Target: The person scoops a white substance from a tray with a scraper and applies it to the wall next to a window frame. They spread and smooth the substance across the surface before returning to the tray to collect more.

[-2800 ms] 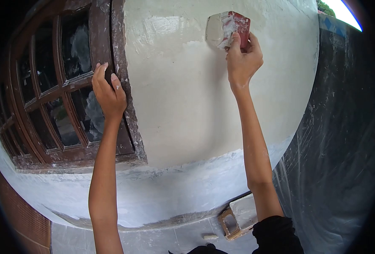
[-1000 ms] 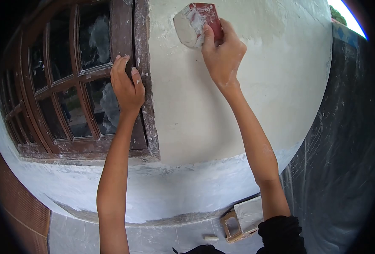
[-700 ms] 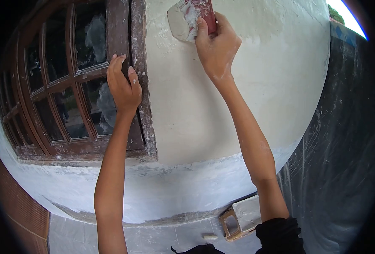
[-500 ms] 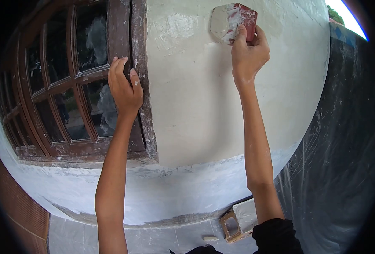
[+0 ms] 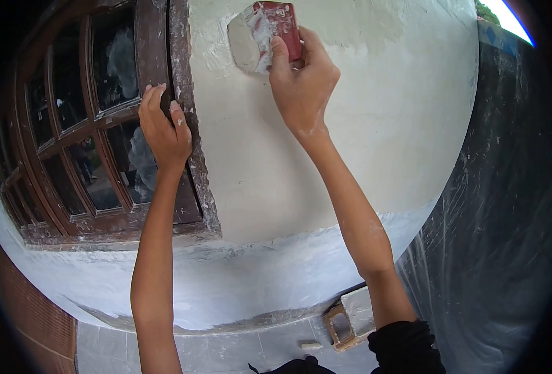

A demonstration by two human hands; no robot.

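Observation:
My right hand [image 5: 302,81] grips a red-handled putty scraper [image 5: 265,34] whose wide blade, smeared with white filler, lies flat against the cream wall [image 5: 351,124] high up, close to the window frame. My left hand [image 5: 162,128] rests on the brown wooden window frame [image 5: 182,106], fingers curled over its putty-spattered right edge. Both arms reach up from below.
The window [image 5: 89,131] has several glass panes with white smears. Below it the wall is a paler grey-white band [image 5: 226,280]. On the tiled floor lie a wooden hawk with filler [image 5: 351,318] and a small pale piece [image 5: 309,345]. Clear plastic sheeting [image 5: 494,218] hangs at the right.
My right hand has swept the scraper left across the wall, from right of centre back towards the window frame. My left hand stays on the frame.

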